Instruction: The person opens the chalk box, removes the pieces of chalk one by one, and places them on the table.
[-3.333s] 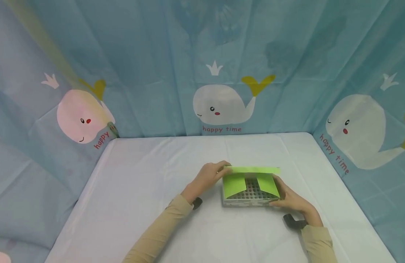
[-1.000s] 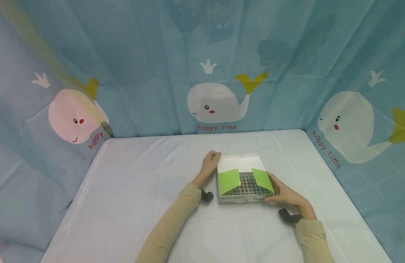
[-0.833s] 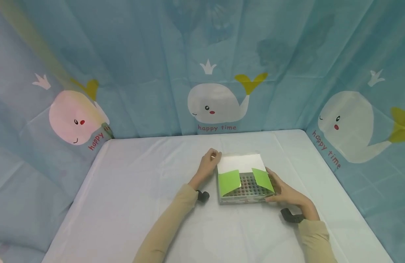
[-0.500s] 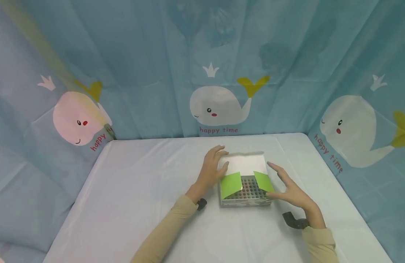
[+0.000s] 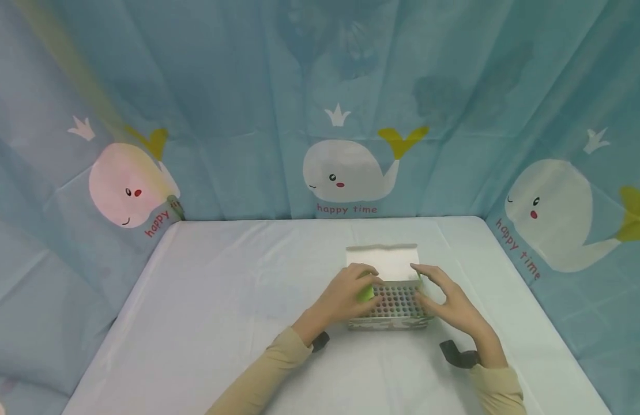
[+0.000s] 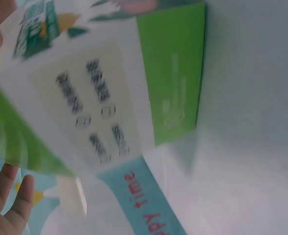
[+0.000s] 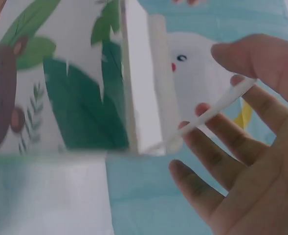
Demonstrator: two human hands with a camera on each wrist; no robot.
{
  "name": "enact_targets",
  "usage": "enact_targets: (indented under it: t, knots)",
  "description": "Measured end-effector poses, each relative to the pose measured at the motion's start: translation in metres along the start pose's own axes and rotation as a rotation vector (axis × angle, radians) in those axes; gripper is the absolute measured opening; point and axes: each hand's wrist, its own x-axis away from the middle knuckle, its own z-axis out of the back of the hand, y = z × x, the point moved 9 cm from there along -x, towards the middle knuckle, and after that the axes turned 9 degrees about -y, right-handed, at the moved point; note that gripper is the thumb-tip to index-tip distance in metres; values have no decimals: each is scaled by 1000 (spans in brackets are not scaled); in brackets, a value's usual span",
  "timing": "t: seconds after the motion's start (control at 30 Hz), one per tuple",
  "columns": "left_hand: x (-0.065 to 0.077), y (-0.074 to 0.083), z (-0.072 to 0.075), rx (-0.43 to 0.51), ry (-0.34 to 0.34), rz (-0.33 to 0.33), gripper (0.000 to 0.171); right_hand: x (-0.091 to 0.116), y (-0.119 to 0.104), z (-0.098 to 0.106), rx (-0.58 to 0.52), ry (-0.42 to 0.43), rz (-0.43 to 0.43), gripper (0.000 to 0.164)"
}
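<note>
On the table stands a cardboard box [image 5: 387,324] with its lid [image 5: 384,262] folded back, white inside up. Rows of small round coloured ends [image 5: 398,300], perhaps pens, fill it. My left hand [image 5: 343,293] reaches over the box's left side, fingers spread around the green left flap [image 5: 365,294], which it partly hides. At the right side my right hand [image 5: 452,300] holds thumb and fingers apart. In the right wrist view the right flap [image 7: 219,105] appears edge-on between that thumb and the fingers [image 7: 217,156], touching the fingertips. Whether the left fingers press their flap is hard to tell.
A white cloth [image 5: 221,323] covers the table. Blue curtains [image 5: 237,161] with printed whales enclose the back and both sides. Dark wrist-worn devices [image 5: 459,354] sit below both hands.
The lid has swung back from over the box. The left hand has let go of the lid's side and moved right and nearer over the left flap. Both flaps now stand further outward, uncovering more ends.
</note>
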Motion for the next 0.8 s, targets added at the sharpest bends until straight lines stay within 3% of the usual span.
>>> enact_targets:
  t: [0.2,0.37,0.5,0.6,0.7,0.8]
  knots:
    - [23,-13,22,15,96,19,22,12,9,18,3,83,14,64]
    - [47,-26,31,-56,148,68,23,23,20,30,36,146,-42,67]
    - [61,-34,26,-160,117,134,18,33,27,34,98,179,-62,68]
    - [67,-37,17,-201,70,183,14,38,28,33,199,202,-40,57]
    - [70,-41,6,-133,20,238,15,40,30,28,279,201,-49,41]
    - [70,-43,-7,29,-19,307,21,41,37,22,299,172,-140,26]
